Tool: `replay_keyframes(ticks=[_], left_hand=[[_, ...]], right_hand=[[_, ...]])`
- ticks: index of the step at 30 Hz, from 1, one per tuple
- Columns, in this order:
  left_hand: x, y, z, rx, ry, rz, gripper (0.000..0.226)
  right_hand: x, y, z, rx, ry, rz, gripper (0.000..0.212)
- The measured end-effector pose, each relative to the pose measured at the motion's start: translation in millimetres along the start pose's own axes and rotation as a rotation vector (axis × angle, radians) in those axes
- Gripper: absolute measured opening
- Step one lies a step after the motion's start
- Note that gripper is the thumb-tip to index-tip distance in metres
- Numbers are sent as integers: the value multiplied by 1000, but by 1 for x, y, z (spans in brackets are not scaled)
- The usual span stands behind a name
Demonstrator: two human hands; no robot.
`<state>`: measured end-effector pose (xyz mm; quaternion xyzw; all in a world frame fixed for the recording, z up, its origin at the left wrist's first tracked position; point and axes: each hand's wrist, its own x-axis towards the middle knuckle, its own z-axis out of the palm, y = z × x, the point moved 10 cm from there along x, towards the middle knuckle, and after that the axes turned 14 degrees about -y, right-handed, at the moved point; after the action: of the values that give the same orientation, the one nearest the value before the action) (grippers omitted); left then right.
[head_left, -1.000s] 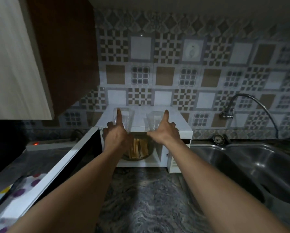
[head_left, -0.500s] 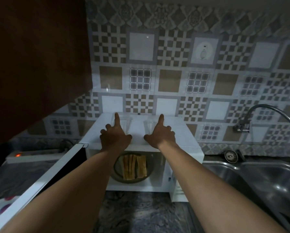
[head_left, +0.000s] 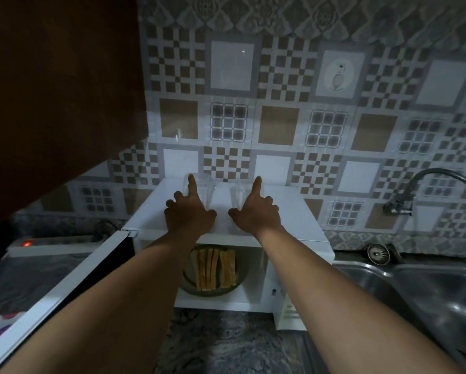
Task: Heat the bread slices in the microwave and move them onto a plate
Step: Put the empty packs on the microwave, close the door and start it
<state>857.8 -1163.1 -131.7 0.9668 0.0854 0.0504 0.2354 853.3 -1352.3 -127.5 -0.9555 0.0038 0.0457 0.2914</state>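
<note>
A white microwave (head_left: 302, 225) stands on the counter with its door (head_left: 64, 287) swung open to the left. Inside it, several bread slices (head_left: 215, 268) stand on edge on a round glass turntable (head_left: 240, 279). My left hand (head_left: 188, 211) and my right hand (head_left: 256, 211) are both stretched out over the microwave's top. Each has its index finger pointing forward and its other fingers curled, and neither holds anything. Two clear glasses (head_left: 207, 190) stand on the microwave top just beyond the fingertips.
A steel double sink (head_left: 415, 287) lies to the right, with a curved tap (head_left: 426, 184) above it. A dark wooden cabinet (head_left: 59, 103) hangs at upper left. A power strip with a red light (head_left: 26, 242) sits at the left. Dark marbled counter (head_left: 226, 344) lies below the microwave.
The view has moved closer to the microwave and tilted down, so the bread shows more fully. Both hands keep the same pointing pose above the microwave top.
</note>
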Motion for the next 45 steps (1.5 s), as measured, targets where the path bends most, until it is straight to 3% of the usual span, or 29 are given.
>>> replay_keyframes(ticks=[8, 13, 20, 26, 33, 45], left_hand=[[-18, -2, -10, -3, -31, 8, 115], [-44, -13, -33, 32, -60, 38, 108], [-103, -44, -47, 112, -133, 177, 76], [-143, -110, -57, 146, -368, 192, 52], [-174, -170, -84, 65, -337, 218, 21], [-175, -191, -82, 35, -438, 351, 37]], right_hand=[[-13, -6, -4, -55, -7, 60, 100], [-38, -16, -5, -90, -6, 107, 97], [-106, -47, 17, -112, 33, 99, 94], [-170, -85, 70, -137, -22, 69, 84], [-229, -128, 146, -96, -72, 42, 70], [-282, -181, 225, 12, -162, 3, 51]])
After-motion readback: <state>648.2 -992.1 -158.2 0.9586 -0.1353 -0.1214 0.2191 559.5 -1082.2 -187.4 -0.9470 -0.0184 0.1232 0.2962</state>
